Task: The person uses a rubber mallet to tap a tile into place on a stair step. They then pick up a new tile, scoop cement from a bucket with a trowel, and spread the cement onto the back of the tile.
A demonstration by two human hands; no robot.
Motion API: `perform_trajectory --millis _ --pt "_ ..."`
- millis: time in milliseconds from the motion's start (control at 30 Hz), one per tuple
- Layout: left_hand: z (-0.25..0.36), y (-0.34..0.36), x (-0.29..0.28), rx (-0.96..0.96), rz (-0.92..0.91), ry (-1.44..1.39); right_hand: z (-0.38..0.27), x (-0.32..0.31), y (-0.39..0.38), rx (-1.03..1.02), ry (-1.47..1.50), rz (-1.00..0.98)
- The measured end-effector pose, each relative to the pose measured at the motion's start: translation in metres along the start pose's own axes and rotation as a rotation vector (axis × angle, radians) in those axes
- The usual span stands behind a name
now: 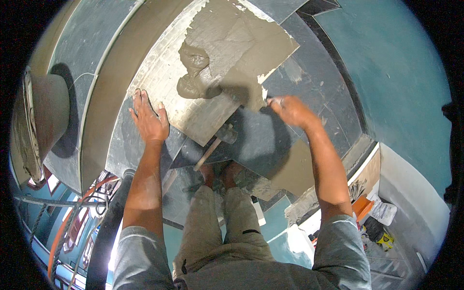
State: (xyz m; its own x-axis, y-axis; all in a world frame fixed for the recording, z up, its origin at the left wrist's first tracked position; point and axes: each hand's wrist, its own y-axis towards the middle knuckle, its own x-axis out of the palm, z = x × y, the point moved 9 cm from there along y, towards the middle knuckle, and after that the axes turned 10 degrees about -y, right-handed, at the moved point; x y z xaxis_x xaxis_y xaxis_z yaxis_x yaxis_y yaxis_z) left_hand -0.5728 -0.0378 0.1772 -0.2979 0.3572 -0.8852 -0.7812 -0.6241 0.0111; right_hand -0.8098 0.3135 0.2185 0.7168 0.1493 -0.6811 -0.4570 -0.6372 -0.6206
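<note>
A large square tile (pixel 166 82) lies back side up, showing a pale grid pattern. Grey-brown mortar (pixel 241 43) covers its upper right part, and a thick lump of mortar (pixel 193 72) sits near the middle. My left hand (pixel 149 121) rests flat on the tile's lower left corner with its fingers spread. My right hand (pixel 292 112) is blurred at the tile's right edge. It is closed on the handle of a mortar-smeared trowel (pixel 249 94), whose blade lies on the tile.
A hammer (pixel 217 142) with a wooden handle lies on the dark floor tiles just in front of my feet (pixel 224 174). A brown basin (pixel 46 121) stands at the left. Orange hose (pixel 72 217) runs at the lower left. Bags and clutter (pixel 377 217) sit by the teal wall (pixel 396 72).
</note>
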Motion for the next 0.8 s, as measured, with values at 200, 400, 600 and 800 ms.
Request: perform_trajectory --millis 200,400,600,800 --pt "-0.002 0.000 0.000 0.001 0.011 -0.016 -0.035 0.055 -0.032 0.062 -0.129 -0.096" --pt "-0.003 0.000 -0.001 -0.001 0.021 0.000 -0.068 0.077 -0.062 0.032 -0.127 -0.030" --pt "-0.002 -0.001 -0.001 0.007 0.033 -0.011 -0.066 0.069 -0.036 0.276 0.018 0.251" --pt "-0.006 -0.001 -0.001 -0.028 0.004 0.014 -0.077 0.114 -0.085 0.273 0.058 0.003"
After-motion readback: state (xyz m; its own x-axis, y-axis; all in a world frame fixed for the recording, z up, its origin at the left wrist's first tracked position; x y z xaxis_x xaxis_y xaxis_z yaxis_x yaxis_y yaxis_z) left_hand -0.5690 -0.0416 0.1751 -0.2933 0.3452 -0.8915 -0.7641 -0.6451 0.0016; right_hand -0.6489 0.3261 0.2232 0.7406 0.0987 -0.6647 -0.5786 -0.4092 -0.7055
